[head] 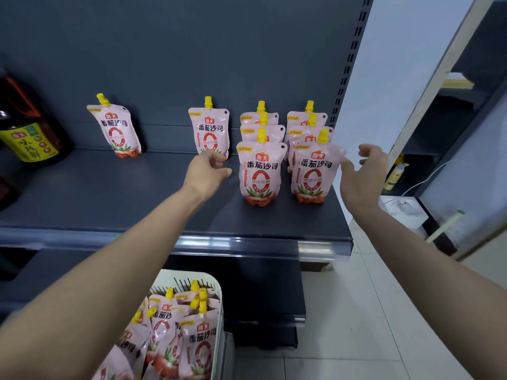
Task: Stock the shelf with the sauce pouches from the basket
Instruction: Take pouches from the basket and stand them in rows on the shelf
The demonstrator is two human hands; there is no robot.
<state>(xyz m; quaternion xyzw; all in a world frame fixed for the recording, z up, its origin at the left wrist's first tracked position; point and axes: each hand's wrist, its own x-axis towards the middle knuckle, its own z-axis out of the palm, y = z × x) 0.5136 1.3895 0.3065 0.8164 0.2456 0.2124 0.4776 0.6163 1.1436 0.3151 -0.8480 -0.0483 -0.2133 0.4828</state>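
Pink sauce pouches with yellow caps stand upright on the dark shelf [137, 204]. Two rows of three stand at the right, fronted by one pouch [259, 174] and another pouch [315, 171]. A single pouch [210, 130] stands behind my left hand, and a lone pouch [118, 127] further left. My left hand [208, 171] hovers just in front of the single pouch, fingers loosely curled, holding nothing. My right hand [362, 176] is open beside the right front pouch, apart from it. The white basket [216, 283] below holds several more pouches [197, 349].
A large dark bottle with a yellow label [27, 127] stands at the shelf's far left. The shelf's right end lies just right of the pouch rows, with tiled floor [356, 325] beyond. A lower shelf [260, 297] sits behind the basket.
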